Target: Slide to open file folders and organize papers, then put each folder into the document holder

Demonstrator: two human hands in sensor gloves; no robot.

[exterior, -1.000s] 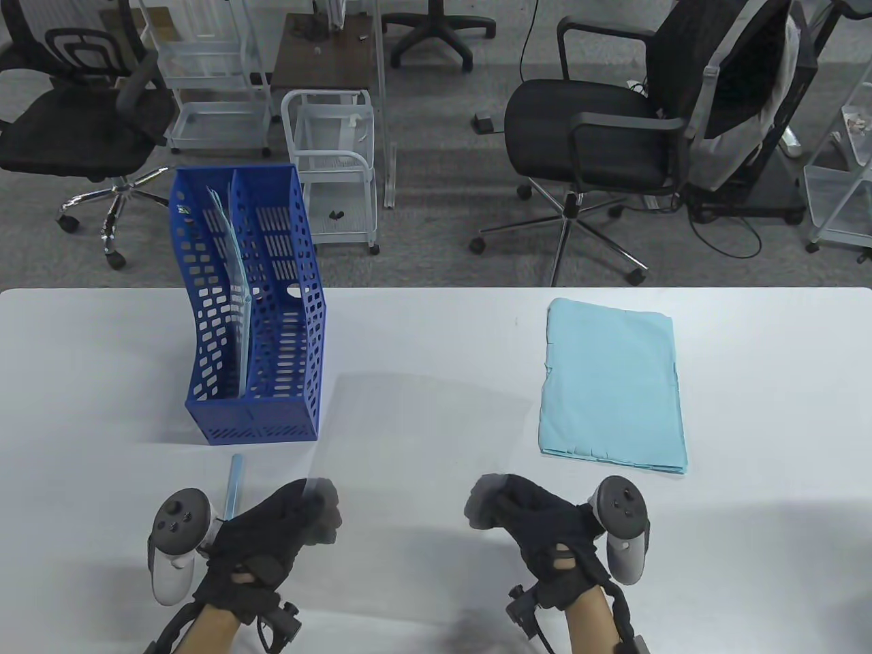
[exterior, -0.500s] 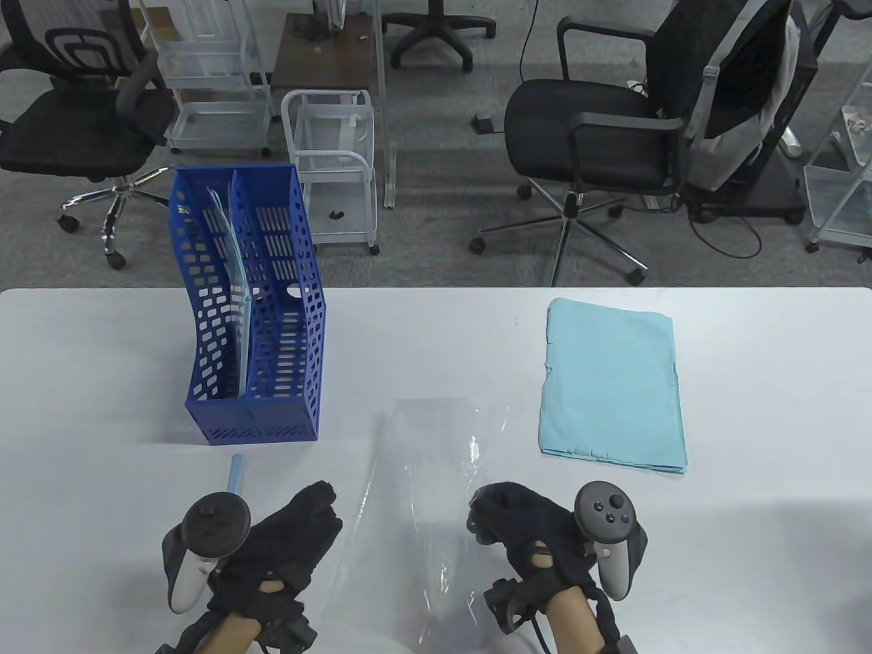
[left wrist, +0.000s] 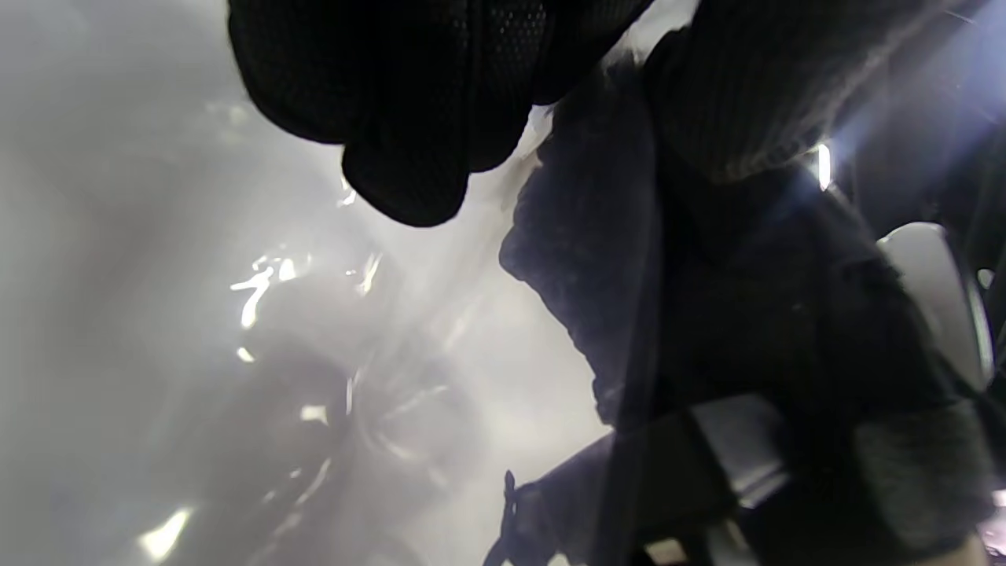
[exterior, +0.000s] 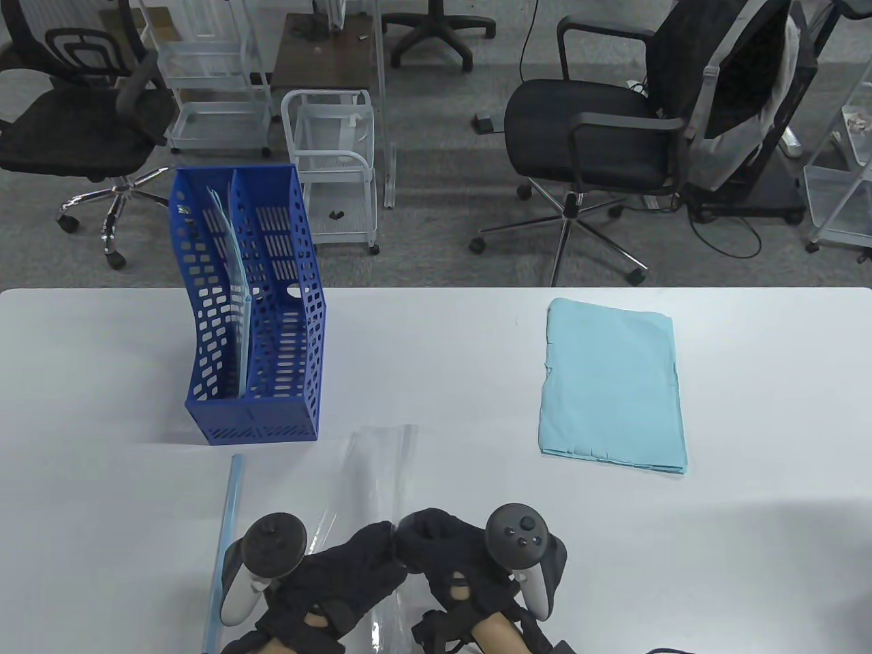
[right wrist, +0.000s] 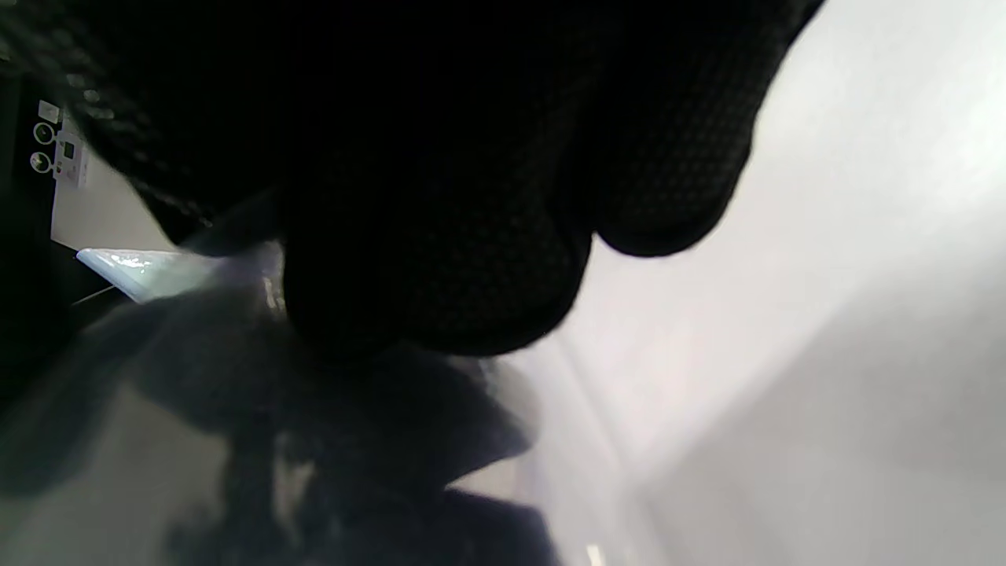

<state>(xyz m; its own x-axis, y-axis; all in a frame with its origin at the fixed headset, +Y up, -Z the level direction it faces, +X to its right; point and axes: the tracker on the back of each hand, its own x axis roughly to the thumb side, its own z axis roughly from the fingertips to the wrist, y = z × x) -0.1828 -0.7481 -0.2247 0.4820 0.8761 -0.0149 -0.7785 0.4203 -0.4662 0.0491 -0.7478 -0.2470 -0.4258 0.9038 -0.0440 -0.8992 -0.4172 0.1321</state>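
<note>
A clear plastic folder [exterior: 379, 470] stands folded narrow near the table's front edge. My left hand [exterior: 357, 565] and right hand [exterior: 436, 548] meet at its near end, fingertips together, each pinching the plastic. Its light blue slide bar [exterior: 229, 518] lies loose on the table left of my left hand. The blue document holder [exterior: 252, 306] stands at the back left with one filled folder [exterior: 228, 272] in its left slot. A stack of light blue papers [exterior: 613, 385] lies at the right. In the left wrist view, glossy plastic [left wrist: 314, 354] fills the space under my fingers [left wrist: 409, 157].
The white table [exterior: 436, 340] ends at a far edge with office chairs and wire carts on the floor behind it. The holder's right slot [exterior: 283, 286] holds nothing that I can see.
Both hands have come together from about shoulder width apart, closing the spread clear folder into a narrow fold. They have also drawn back toward the front edge, uncovering more of the slide bar.
</note>
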